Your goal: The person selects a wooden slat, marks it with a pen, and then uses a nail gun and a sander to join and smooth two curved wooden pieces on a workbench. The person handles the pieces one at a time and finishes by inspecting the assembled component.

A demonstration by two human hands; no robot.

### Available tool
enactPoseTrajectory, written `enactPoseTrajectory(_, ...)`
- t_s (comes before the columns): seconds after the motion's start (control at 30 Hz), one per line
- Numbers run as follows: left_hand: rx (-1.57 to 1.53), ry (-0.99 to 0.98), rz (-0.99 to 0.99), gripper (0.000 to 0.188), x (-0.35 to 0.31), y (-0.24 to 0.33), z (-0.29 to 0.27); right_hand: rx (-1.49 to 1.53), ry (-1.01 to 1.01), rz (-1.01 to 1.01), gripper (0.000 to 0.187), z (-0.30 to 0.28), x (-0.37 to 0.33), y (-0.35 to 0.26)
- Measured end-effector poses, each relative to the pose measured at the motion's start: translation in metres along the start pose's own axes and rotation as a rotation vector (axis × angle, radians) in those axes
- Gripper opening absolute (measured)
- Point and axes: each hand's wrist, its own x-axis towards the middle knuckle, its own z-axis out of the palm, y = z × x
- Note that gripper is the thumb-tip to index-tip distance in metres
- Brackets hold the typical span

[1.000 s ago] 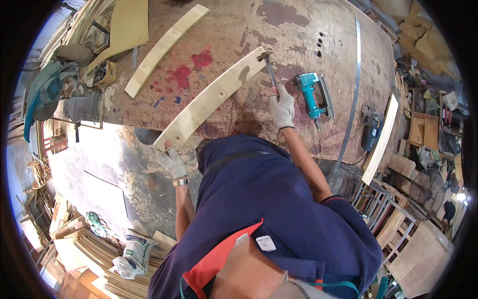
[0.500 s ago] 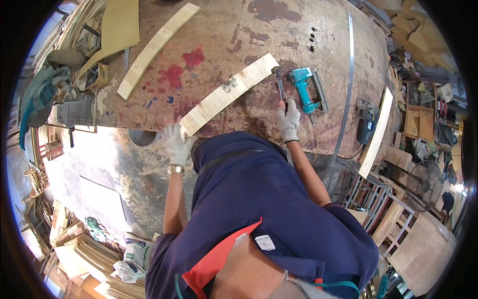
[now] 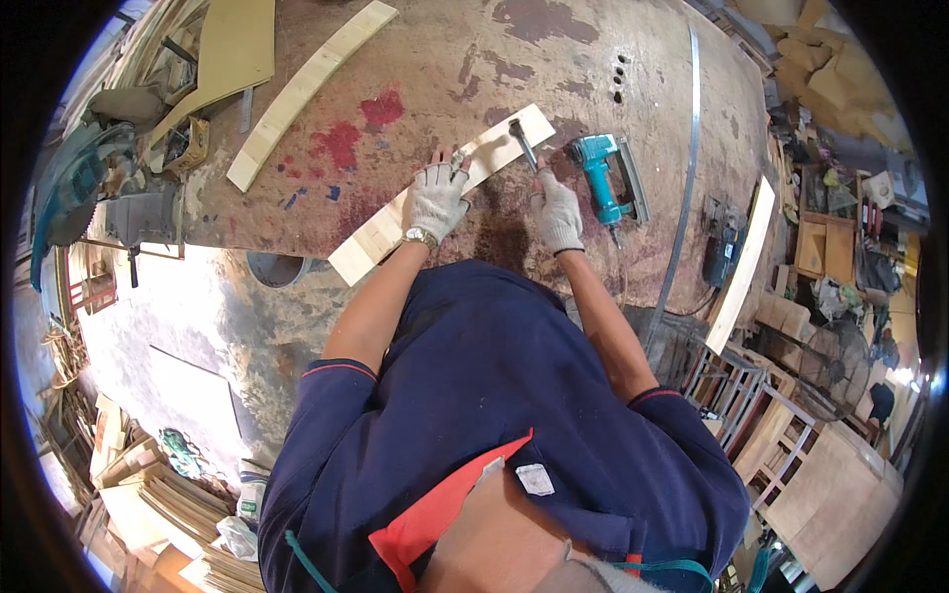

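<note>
Left hand [image 3: 438,203] pressed flat, right hand [image 3: 559,215] gripping, above the paint-stained brown worktop [image 3: 435,69].
Now shifted midway along the long pale wooden board [image 3: 484,158], the left apparently steadies it; past the board's near end, a round grey container [image 3: 263,280], contents unclear; rightward, a teal nail gun [image 3: 597,176]; over its far end, the grasped metal hammer [image 3: 526,147].

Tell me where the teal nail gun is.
In the head view, the teal nail gun lies on the tabletop right of centre, between the right hand with the hammer and the long metal strip.
</note>
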Motion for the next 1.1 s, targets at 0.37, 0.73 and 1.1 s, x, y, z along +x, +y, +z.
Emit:
enactPoseTrajectory(0.37,-0.163,0.054,-0.033,0.075,-0.010,-0.007,-0.013,0.131,0.014,0.007,0.051,0.005,-0.024,-0.030)
enactPoseTrajectory(0.73,0.094,0.378,-0.734,0.060,-0.108,-0.130,-0.018,0.230,-0.421,-0.444,0.044,0.043,-0.038,-0.092)
enactPoseTrajectory(1.1,0.133,0.310,-0.777,0.060,-0.108,-0.135,0.000,0.181,-0.660,-0.469,0.041,0.068,-0.033,-0.115)
